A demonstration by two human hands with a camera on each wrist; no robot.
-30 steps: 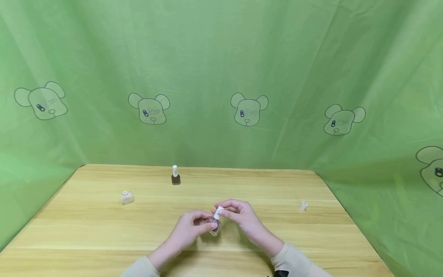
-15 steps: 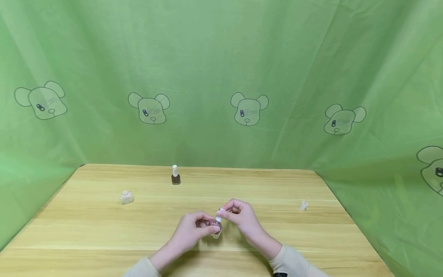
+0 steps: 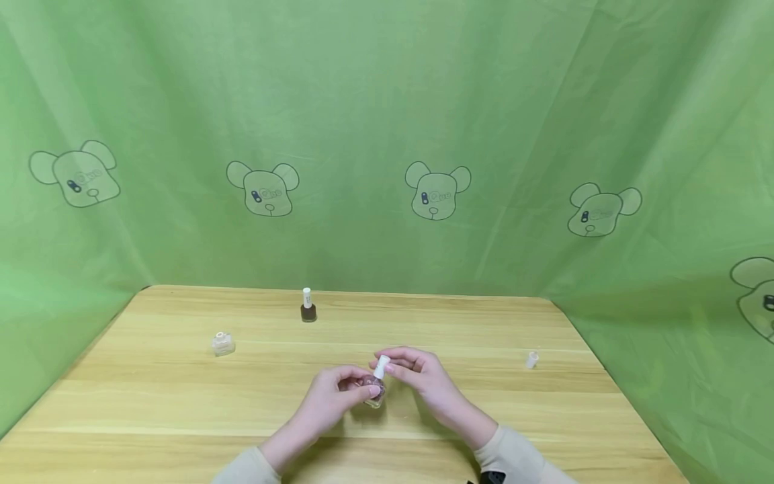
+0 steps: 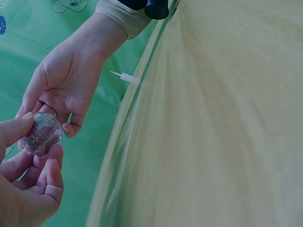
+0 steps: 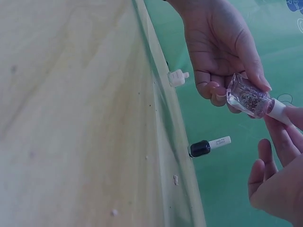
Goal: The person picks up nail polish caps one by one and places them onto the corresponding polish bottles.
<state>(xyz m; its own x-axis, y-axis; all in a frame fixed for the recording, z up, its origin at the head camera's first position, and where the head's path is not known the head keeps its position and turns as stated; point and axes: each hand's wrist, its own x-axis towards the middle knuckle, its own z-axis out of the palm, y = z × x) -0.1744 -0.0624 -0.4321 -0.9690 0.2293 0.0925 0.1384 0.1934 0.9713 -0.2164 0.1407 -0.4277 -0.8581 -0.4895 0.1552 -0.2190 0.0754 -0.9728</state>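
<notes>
My left hand (image 3: 329, 400) holds a small clear nail polish bottle (image 5: 248, 97) of pinkish-purple glitter, thumb on one side and fingers on the other. My right hand (image 3: 432, 386) pinches its white cap (image 3: 381, 366) between thumb and fingers. The cap sits on the bottle's neck, and the bottle is tilted a little to the right just above the table. From the left wrist view, the cap is hidden behind the bottle and fingers.
A dark nail polish bottle (image 3: 308, 312) with a white cap stands at the back. An uncapped clear bottle (image 3: 223, 345) stands to the left. Far right on the wooden table (image 3: 151, 417) is a loose white cap (image 3: 532, 359), its thin tip visible in the left wrist view.
Half a second ago my right fingers covered more of the cap, farther right; they have since shifted back left, and more of it shows. The bottle has risen slightly.
</notes>
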